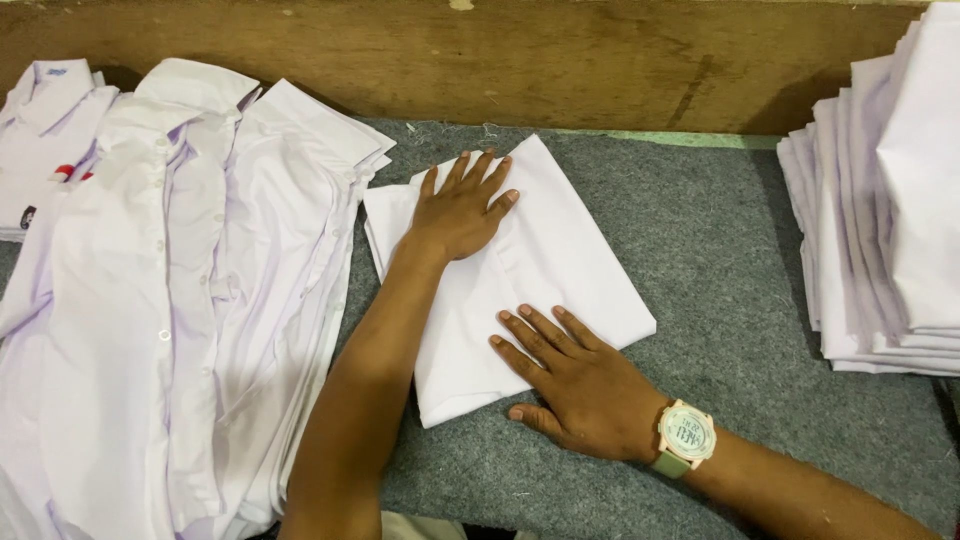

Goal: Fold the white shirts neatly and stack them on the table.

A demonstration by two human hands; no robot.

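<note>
A folded white shirt (545,265) lies on the grey felt tabletop (700,230), turned at an angle. My left hand (462,207) lies flat on its upper left part, fingers spread and pointing away from me. My right hand (570,375) presses flat on the lower edge of the folded shirt, fingers spread toward the upper left. A pale green wristwatch (685,438) sits on my right wrist. Neither hand grips anything.
A heap of unfolded white button shirts (170,290) covers the left side of the table. A tall stack of folded white shirts (880,200) stands at the right edge. A brown wooden board (500,60) runs along the back.
</note>
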